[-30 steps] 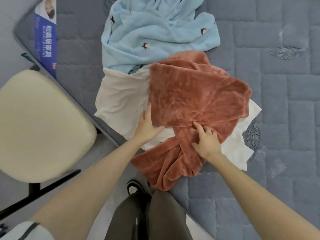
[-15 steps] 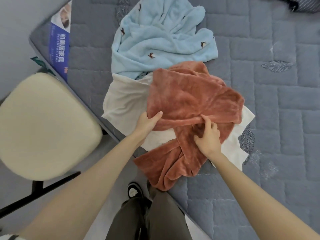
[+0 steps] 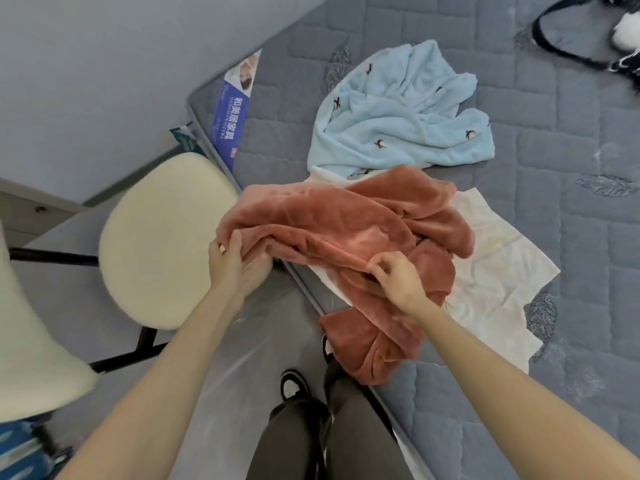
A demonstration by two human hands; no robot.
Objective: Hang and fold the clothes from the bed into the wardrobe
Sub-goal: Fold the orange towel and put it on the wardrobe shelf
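Note:
A rust-coloured fleece garment (image 3: 332,230) lies bunched at the near edge of the grey quilted mattress (image 3: 571,306), partly hanging over the side. My left hand (image 3: 235,261) grips its left end, lifted off the bed edge above the chair. My right hand (image 3: 394,275) pinches a fold near its middle. Under it lies a white garment (image 3: 498,271), spread flat. Behind them, a light blue fleece garment (image 3: 398,112) with small bird marks lies crumpled.
A cream cushioned chair (image 3: 159,237) on a black frame stands right beside the bed's left edge. A second cream seat (image 3: 31,348) is at the far left. A black strap and dark items (image 3: 568,53) lie on the mattress at top right. My legs and shoe (image 3: 294,386) are below.
Both hands have closed on the rust garment and pulled it left, toward the bed edge, uncovering the white garment on the right. The view has swung, showing more wall and floor.

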